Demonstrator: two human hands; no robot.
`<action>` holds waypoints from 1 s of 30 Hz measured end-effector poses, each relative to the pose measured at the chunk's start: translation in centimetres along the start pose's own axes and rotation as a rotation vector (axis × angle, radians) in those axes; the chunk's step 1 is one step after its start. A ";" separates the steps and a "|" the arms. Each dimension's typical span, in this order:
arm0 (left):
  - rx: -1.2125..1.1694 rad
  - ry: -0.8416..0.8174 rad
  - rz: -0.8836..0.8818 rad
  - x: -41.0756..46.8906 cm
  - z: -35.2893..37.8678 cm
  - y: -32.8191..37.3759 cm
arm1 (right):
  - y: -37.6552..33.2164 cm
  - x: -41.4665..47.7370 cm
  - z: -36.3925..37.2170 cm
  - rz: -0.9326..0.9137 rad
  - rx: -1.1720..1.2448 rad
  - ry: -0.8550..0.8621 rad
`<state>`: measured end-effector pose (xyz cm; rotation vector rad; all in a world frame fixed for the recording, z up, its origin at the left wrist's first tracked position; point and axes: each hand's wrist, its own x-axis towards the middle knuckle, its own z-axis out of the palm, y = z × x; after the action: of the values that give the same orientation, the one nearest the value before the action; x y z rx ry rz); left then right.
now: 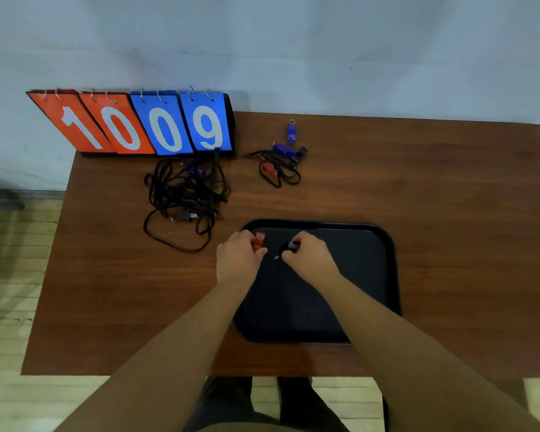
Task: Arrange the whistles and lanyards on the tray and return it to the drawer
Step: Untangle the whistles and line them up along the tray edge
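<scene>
Black plastic tray on the wooden table, at the person's edge. All places below are taken from it.

Left hand: fingers curled round a red whistle, held at the tray's far-left rim. Right hand: fingertips pinching a small black whistle over the tray floor, just right of the red one. Cannot tell whether either whistle touches the tray.

Beyond the tray's far edge is a loose group of whistles, well apart from it: two blue, one black, and one red lying in a loop of black cord. Beyond and left of the tray lies a large tangle of black lanyards, clips showing in it and something blue near its top. It is too knotted to count. Behind the tangle stands a flip scoreboard, reading 10 and 09.

Progress, as judged: early. The tray floor looks bare apart from what the hands hold, so these would be the first two pieces going on. Left to do: the four whistles beyond the tray, the whole lanyard tangle to separate and lay out, then the tray to its drawer. No drawer is in view.
</scene>
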<state>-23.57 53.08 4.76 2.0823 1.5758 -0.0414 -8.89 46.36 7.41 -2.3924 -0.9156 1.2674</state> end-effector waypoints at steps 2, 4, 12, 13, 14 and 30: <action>0.034 -0.007 0.015 0.3 0.2 -0.1 | -0.4 0.6 0.6 -0.010 -0.056 -0.015; 0.046 -0.019 0.031 0.5 0.3 -0.4 | -0.8 1.0 1.2 -0.033 -0.094 -0.016; -0.057 -0.026 0.228 0.2 -0.3 -2.9 | -0.8 1.8 2.2 -0.028 0.035 -0.001; -0.074 -0.035 0.263 0.2 -0.3 -3.2 | -0.8 1.9 2.2 -0.048 0.034 0.002; -0.078 -0.037 0.299 0.2 -0.3 -3.5 | -0.7 2.0 2.3 -0.068 0.032 0.007; -0.118 0.045 0.277 0.2 0.4 -3.4 | 0.9 1.7 3.4 -0.343 -0.041 0.143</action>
<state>-26.43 53.70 3.03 2.1997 1.2681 0.1926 -10.61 46.65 3.88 -2.1981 -1.2497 0.9454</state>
